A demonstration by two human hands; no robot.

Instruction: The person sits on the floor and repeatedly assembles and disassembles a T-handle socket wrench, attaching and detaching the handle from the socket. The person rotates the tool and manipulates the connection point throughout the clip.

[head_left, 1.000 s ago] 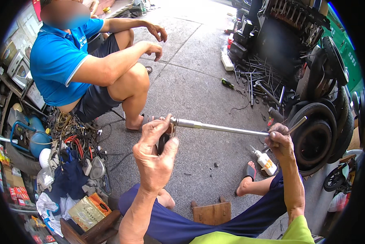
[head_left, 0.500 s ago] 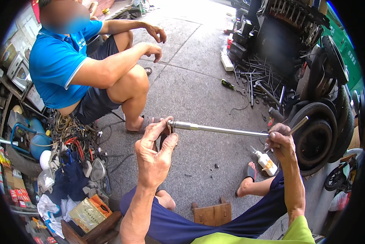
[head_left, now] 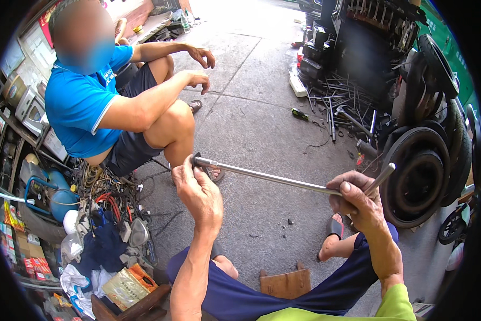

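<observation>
A long silvery L-shaped socket wrench (head_left: 272, 178) spans the space between my hands, tilted slightly down to the right. My right hand (head_left: 361, 200) is closed around its shaft close to the bend, and the short arm sticks up past my fingers. At the wrench's thicker left end, my left hand (head_left: 200, 195) pinches a small dark part (head_left: 196, 159) that sits against the socket. My fingers cover much of that part, so its kind cannot be made out.
A person in a blue shirt (head_left: 85, 104) sits at the left. Tires (head_left: 419, 182) stack up at the right, beside a heap of metal tools (head_left: 342, 101). A screwdriver (head_left: 300, 114) lies on the floor. A low wooden stool (head_left: 286, 284) stands between my legs; clutter (head_left: 104, 243) fills the lower left.
My left hand and the socket end have shifted left. My right hand has come lower and nearer, its grip turned. The white bottle on the floor is out of sight now.
</observation>
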